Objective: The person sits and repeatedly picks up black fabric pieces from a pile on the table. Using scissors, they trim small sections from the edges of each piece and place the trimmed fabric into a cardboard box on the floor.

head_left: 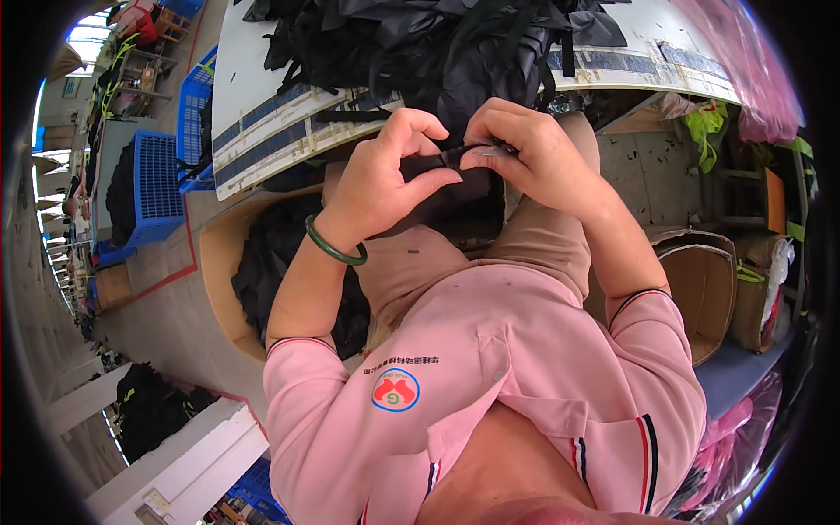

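Observation:
My left hand [378,182] is curled around a narrow black fabric strap [423,164]. Its thumb and index finger stand apart, so the strap shows between them. Close beside it, my right hand [535,156] is closed, thumb against fingers, on a small metal tool [492,150] that looks like thread snips. The tool's tip is at the strap's right end, and most of it is hidden in the fingers. Both hands are above my lap, just in front of a heap of black fabric pieces [394,44] with straps. Dark cloth hangs from the heap behind my fingers.
The heap lies on a white worktable [249,114] with worn, taped edges. Under my left arm stands a cardboard box [220,254] of black fabric; another cardboard box [700,254] is at right. Blue crates [159,188] stand at left. Pink plastic film [744,61] hangs at upper right.

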Tool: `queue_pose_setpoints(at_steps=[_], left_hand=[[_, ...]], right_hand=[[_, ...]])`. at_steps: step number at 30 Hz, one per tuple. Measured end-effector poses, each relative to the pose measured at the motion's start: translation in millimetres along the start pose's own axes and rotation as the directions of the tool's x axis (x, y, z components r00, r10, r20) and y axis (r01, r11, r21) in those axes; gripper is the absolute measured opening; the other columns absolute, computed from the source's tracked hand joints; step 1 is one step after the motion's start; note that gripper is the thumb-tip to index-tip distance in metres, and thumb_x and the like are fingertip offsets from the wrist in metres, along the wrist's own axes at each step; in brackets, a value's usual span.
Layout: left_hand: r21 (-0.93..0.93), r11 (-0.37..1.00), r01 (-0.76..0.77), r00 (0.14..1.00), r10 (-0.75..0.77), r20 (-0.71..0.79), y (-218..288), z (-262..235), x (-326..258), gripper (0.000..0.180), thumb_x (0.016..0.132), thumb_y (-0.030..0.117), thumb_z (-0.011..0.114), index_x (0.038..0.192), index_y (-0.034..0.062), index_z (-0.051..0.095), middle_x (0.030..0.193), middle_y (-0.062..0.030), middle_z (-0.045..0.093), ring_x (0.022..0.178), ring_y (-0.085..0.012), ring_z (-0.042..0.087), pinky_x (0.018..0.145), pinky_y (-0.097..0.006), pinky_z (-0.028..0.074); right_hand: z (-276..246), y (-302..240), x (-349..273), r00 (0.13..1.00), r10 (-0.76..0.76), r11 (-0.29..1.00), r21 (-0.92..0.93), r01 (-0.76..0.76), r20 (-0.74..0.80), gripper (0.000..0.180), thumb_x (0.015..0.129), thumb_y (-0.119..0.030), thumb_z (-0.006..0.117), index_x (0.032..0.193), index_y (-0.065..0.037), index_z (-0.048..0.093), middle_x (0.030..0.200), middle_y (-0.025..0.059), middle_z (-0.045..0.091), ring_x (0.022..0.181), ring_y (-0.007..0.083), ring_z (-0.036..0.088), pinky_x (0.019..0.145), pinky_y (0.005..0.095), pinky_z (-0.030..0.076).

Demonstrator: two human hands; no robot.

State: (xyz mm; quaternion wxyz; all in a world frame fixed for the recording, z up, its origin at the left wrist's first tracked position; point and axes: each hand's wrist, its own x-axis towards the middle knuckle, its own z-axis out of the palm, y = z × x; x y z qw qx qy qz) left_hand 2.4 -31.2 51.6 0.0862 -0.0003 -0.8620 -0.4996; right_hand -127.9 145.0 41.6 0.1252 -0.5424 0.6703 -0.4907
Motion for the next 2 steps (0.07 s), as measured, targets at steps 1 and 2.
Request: queue_pose_setpoints(at_steps=[1,2], left_hand=[[-0.023,1.0,0.012,0.999,-0.012,0.037,1.3,-1.9,-0.4,0.048,0.074,0.005,0.076,0.112,0.0064,0.046,0.092,-0.0064,0.063,0.085,-0.0145,0.063,0.081,-0.026,0.048],[-0.045,0.999,0.026,0.997,-0.022,0.074,3.1,-3.9,-0.5,0.051,0.075,-0.002,0.074,0.115,0.0051,0.044,0.09,-0.0061,0.063,0.088,-0.0107,0.061,0.085,-0.024,0.045]], right_hand=[[-0.8,0.7,-0.9,0.999,0.02,1.0,0.008,-0.02,0.029,0.017,0.075,0.001,0.069,0.088,0.001,0.059,0.088,0.0092,0.057,0.074,0.0208,0.056,0.065,0.0298,0.046],[-1.0,1.1,-1.9,0.998,0.04,0.999,0.03,-0.041,0.039,0.016,0.076,-0.002,0.07,0.088,0.001,0.059,0.088,0.009,0.057,0.074,0.021,0.055,0.067,0.0304,0.046]])
